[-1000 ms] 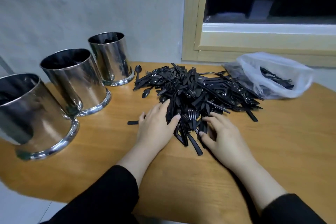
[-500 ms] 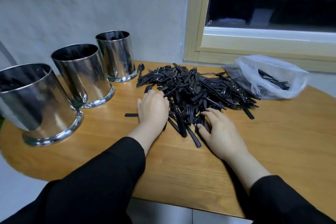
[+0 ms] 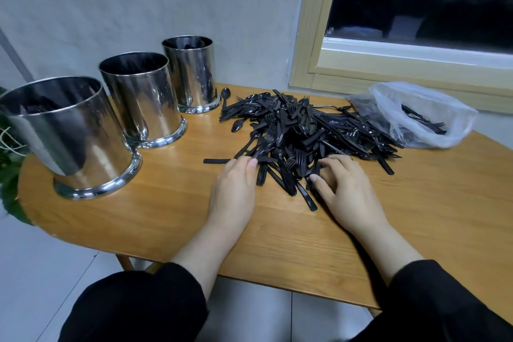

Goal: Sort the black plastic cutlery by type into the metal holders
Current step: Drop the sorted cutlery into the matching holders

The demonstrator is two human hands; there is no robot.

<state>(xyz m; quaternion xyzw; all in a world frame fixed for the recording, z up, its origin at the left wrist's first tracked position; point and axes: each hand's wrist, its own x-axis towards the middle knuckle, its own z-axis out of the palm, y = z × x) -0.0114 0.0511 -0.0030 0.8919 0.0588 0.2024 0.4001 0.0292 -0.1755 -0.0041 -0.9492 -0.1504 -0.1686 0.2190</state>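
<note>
a: black plastic, all of it — the cutlery pile lies heaped in the middle of the wooden table, forks, spoons and knives crossed over one another.

b: and the hands?

a: both at the near edge of the heap. the left hand lies palm down, fingers curled over a few handles at the pile's left corner; whether it truly grips one i cannot tell. the right hand has its fingers bent onto the near handles, thumb pressed beside them, likely picking pieces loose.

b: why work from that edge?

a: i'd judge the handles stick out there, so single pieces pull free without dragging the tangle.

b: where do they go?

a: three metal holders stand in a row on the left, well apart from the pile, open tops up. dark pieces show inside them, so sorting looks under way, though most is left.

b: anything else?

a: one stray handle lies flat just left of the left hand, a lone spoon sits beside the far holder, and a clear plastic bag with more cutlery lies at the right, under the window frame.
</note>
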